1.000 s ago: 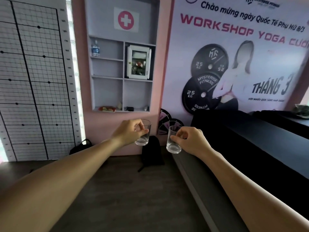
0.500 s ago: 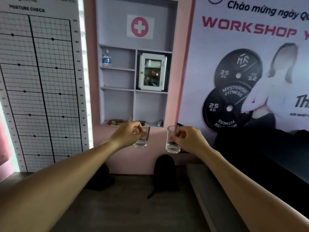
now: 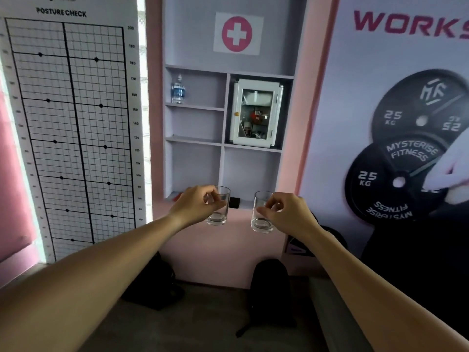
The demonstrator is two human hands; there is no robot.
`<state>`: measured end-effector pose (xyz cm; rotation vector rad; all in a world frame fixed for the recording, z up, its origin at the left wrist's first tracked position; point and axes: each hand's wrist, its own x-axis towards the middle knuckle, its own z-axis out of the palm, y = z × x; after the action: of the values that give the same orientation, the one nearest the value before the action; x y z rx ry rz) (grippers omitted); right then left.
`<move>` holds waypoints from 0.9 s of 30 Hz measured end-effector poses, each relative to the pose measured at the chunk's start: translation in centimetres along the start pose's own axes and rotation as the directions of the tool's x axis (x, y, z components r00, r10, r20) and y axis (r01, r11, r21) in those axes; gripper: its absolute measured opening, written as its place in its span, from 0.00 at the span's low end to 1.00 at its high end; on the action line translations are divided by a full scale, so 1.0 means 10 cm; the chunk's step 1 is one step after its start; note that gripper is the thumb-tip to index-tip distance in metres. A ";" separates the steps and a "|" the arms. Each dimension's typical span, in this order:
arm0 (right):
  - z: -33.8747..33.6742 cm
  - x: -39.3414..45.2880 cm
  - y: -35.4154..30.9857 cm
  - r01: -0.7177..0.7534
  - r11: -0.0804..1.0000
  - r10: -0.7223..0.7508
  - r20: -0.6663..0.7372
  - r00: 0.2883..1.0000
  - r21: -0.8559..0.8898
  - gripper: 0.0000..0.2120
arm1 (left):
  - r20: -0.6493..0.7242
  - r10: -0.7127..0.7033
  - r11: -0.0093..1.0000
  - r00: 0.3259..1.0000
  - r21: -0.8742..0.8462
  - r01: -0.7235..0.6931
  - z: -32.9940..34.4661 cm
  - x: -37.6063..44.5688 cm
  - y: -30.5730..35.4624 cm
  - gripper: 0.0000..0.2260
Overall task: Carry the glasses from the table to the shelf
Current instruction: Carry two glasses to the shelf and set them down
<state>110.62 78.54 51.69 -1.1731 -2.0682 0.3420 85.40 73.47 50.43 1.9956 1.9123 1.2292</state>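
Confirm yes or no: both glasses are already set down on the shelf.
No. The left hand holds one glass and the right hand holds the other glass, both in the air before the shelf.

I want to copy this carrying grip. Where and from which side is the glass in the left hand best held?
Grip the left glass on its straight side wall near the rim, coming from its left side, as the left hand does now: thumb and fingers pinch the wall. The glass is upright, plain and has no handle, so the wall is the only good hold.
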 end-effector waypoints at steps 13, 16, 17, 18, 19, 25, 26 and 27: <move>0.72 2.25 0.78 -0.028 0.999 0.027 -0.045 0.999 -0.020 0.11 | 0.035 0.075 0.997 0.997 -0.034 -0.074 0.53 2.31 -1.04 0.09; 0.89 2.73 0.95 -0.014 0.999 0.012 -0.034 0.999 -0.032 0.11 | 0.047 0.091 0.995 0.995 -0.041 -0.089 0.65 2.81 -1.23 0.09; 0.94 2.90 1.01 -0.013 1.000 0.012 -0.030 0.999 -0.029 0.11 | 0.048 0.093 0.995 0.994 -0.037 -0.092 0.69 2.97 -1.28 0.09; 0.99 3.04 1.05 -0.013 1.000 0.012 -0.027 1.000 -0.023 0.11 | 0.043 0.094 0.995 0.995 -0.033 -0.093 0.72 3.10 -1.33 0.09; 1.04 3.22 1.11 -0.009 1.000 0.009 -0.024 1.000 -0.018 0.11 | 0.034 0.093 0.995 0.995 -0.029 -0.092 0.76 3.26 -1.38 0.09; 1.36 4.31 1.35 0.088 0.995 -0.088 0.005 0.996 0.037 0.11 | -0.045 0.068 0.998 0.997 -0.002 -0.068 0.90 4.15 -1.74 0.09; 1.41 4.50 1.37 0.108 0.993 -0.109 0.013 0.994 0.047 0.11 | -0.063 0.059 0.998 0.996 0.000 -0.059 0.90 4.30 -1.80 0.09; 1.45 4.66 1.38 0.124 0.991 -0.125 0.020 0.992 0.055 0.11 | -0.073 0.049 0.999 0.996 0.001 -0.049 0.90 4.42 -1.85 0.09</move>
<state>94.09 126.40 55.40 -1.0072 -2.1278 0.3509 70.78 119.86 53.96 2.0365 1.9057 1.3316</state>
